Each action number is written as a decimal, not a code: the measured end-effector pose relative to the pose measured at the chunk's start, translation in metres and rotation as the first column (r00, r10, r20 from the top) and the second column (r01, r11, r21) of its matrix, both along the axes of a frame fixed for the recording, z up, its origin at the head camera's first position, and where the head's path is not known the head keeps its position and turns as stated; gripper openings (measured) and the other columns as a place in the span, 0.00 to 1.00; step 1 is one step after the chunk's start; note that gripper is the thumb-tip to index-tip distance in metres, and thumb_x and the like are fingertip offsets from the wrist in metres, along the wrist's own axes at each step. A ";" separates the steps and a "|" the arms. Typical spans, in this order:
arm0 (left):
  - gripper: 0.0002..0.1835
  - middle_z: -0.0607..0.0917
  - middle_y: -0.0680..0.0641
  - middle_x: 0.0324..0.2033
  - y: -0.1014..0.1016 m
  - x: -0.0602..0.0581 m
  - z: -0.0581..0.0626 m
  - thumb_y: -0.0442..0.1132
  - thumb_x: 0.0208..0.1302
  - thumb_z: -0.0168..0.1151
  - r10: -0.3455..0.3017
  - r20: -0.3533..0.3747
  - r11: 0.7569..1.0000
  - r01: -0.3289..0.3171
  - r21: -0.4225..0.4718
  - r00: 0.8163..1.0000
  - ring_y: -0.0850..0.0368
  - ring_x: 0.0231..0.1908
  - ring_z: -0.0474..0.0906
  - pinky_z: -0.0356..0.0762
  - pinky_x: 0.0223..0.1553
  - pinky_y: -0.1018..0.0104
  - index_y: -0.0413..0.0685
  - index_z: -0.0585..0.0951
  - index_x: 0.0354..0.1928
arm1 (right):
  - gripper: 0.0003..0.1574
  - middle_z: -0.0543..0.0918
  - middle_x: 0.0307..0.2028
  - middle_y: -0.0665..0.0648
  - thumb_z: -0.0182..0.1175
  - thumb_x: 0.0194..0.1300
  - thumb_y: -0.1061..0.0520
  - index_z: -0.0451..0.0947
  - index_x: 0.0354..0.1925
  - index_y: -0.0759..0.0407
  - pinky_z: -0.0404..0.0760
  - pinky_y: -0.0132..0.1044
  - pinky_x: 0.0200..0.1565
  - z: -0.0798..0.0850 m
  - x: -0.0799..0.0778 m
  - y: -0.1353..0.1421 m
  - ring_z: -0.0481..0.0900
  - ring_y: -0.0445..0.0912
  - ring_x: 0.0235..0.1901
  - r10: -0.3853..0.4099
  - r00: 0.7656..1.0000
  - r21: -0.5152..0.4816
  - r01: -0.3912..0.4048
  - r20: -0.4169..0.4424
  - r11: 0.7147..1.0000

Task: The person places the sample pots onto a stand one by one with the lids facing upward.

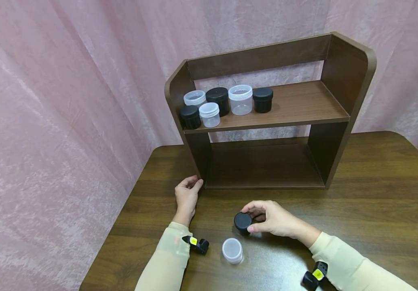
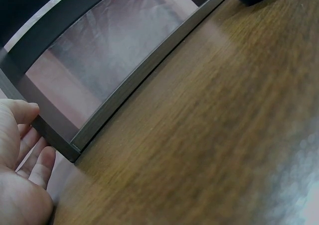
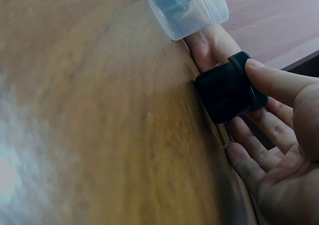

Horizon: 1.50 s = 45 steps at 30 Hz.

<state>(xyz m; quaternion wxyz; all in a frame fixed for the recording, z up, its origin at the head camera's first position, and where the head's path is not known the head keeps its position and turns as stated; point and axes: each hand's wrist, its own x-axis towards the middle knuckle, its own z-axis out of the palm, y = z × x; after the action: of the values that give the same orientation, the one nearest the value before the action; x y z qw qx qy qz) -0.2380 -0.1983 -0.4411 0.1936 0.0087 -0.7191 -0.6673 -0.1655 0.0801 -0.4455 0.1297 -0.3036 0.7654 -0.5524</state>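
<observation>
My right hand (image 1: 275,219) pinches a small black lidded jar (image 1: 243,222) between thumb and fingers. In the right wrist view this black jar (image 3: 227,88) stands on the tabletop, thumb against its lid. Nearer me is a small translucent jar with a whitish lid (image 1: 232,250), untouched. My left hand (image 1: 187,197) holds the lower left front corner of a brown two-tier shelf (image 1: 265,187). The left wrist view has the thumb of that hand (image 2: 15,150) at the side panel's front edge, the other fingers bent along its outer side.
On the shelf's upper board (image 1: 303,101), several black and clear jars are grouped at the left, among them a black jar (image 1: 262,100) and a clear jar (image 1: 241,100). Pink curtains (image 1: 67,121) hang behind and left of the wooden table (image 1: 387,194).
</observation>
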 end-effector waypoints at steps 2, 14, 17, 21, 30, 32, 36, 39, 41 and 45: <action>0.11 0.84 0.34 0.38 0.000 0.000 0.000 0.29 0.55 0.69 0.003 0.001 1.000 -0.003 0.001 1.000 0.50 0.38 0.79 0.75 0.36 0.74 0.30 0.83 0.40 | 0.28 0.83 0.45 0.54 0.73 0.54 0.56 0.77 0.52 0.59 0.79 0.45 0.48 0.000 0.000 0.000 0.79 0.51 0.47 0.000 1.000 -0.004 0.000 -0.001 1.000; 0.12 0.84 0.35 0.39 -0.003 -0.010 -0.015 0.31 0.55 0.70 0.011 0.006 1.000 -0.011 0.022 1.000 0.48 0.40 0.79 0.74 0.36 0.75 0.32 0.83 0.41 | 0.28 0.84 0.43 0.55 0.73 0.54 0.56 0.77 0.52 0.59 0.79 0.41 0.47 -0.001 -0.001 0.001 0.80 0.50 0.46 -0.023 1.000 -0.002 0.023 -0.014 1.000; 0.13 0.85 0.37 0.39 -0.006 -0.019 -0.028 0.33 0.54 0.72 0.024 0.004 0.999 -0.024 0.038 1.000 0.51 0.39 0.79 0.75 0.37 0.75 0.35 0.84 0.40 | 0.28 0.84 0.43 0.54 0.73 0.54 0.56 0.77 0.53 0.58 0.79 0.40 0.48 -0.001 -0.002 0.001 0.80 0.49 0.46 -0.027 1.000 0.004 0.027 -0.015 1.000; 0.12 0.85 0.40 0.37 -0.006 -0.020 -0.028 0.33 0.53 0.73 0.034 0.003 0.998 -0.034 0.044 0.999 0.53 0.38 0.80 0.75 0.37 0.74 0.36 0.85 0.39 | 0.28 0.84 0.43 0.54 0.72 0.55 0.55 0.77 0.53 0.58 0.79 0.41 0.48 -0.001 -0.002 0.002 0.80 0.48 0.46 -0.035 0.999 0.012 0.035 -0.029 0.999; 0.09 0.85 0.47 0.35 -0.006 -0.019 -0.028 0.34 0.54 0.72 0.023 0.017 0.999 -0.024 0.041 1.000 0.56 0.37 0.79 0.75 0.37 0.72 0.40 0.85 0.37 | 0.24 0.84 0.46 0.56 0.68 0.60 0.55 0.79 0.52 0.64 0.79 0.38 0.47 0.001 0.001 0.000 0.81 0.49 0.46 -0.066 0.996 -0.020 0.065 -0.065 0.998; 0.09 0.85 0.47 0.36 -0.007 -0.019 -0.028 0.35 0.54 0.72 0.017 0.020 0.999 -0.017 0.040 1.000 0.56 0.38 0.79 0.75 0.37 0.72 0.41 0.86 0.38 | 0.23 0.84 0.45 0.57 0.68 0.60 0.56 0.78 0.52 0.66 0.80 0.38 0.46 0.001 0.001 -0.001 0.81 0.51 0.45 -0.061 0.996 -0.036 0.058 -0.072 0.998; 0.09 0.85 0.46 0.36 -0.007 -0.019 -0.028 0.35 0.54 0.72 0.014 0.018 0.999 -0.015 0.040 1.000 0.55 0.38 0.79 0.76 0.37 0.71 0.41 0.85 0.38 | 0.25 0.84 0.45 0.58 0.67 0.60 0.57 0.76 0.53 0.69 0.79 0.43 0.47 0.002 0.003 -0.002 0.81 0.54 0.46 -0.004 0.997 -0.051 0.000 -0.081 0.999; 0.09 0.85 0.46 0.35 -0.007 -0.019 -0.028 0.35 0.54 0.72 0.018 0.014 0.999 -0.019 0.043 1.000 0.56 0.38 0.80 0.76 0.37 0.72 0.41 0.86 0.38 | 0.29 0.82 0.48 0.60 0.69 0.59 0.56 0.74 0.55 0.68 0.78 0.49 0.50 0.002 0.004 -0.003 0.80 0.54 0.48 0.056 0.994 -0.045 -0.061 -0.090 0.997; 0.09 0.85 0.47 0.35 -0.007 -0.020 -0.029 0.35 0.54 0.72 0.022 0.011 0.999 -0.022 0.040 1.000 0.56 0.37 0.80 0.76 0.37 0.72 0.41 0.86 0.38 | 0.32 0.81 0.51 0.61 0.70 0.57 0.55 0.74 0.57 0.66 0.76 0.50 0.52 0.002 0.005 -0.004 0.78 0.54 0.50 0.083 0.991 -0.031 -0.087 -0.102 0.996; 0.10 0.85 0.46 0.35 -0.007 -0.020 -0.029 0.35 0.53 0.72 0.025 0.008 0.999 -0.025 0.040 1.000 0.56 0.37 0.80 0.76 0.37 0.72 0.40 0.86 0.38 | 0.37 0.79 0.56 0.58 0.73 0.54 0.52 0.73 0.60 0.61 0.73 0.52 0.55 0.001 0.006 -0.008 0.75 0.51 0.55 0.107 0.985 0.029 -0.104 -0.133 0.994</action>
<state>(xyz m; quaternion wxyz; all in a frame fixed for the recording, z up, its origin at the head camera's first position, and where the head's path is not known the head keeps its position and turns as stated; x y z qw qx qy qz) -0.2580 -0.2055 -0.4704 0.1991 0.0238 -0.7061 -0.6791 -0.1599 0.0725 -0.4442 0.1103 -0.3789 0.7612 -0.5147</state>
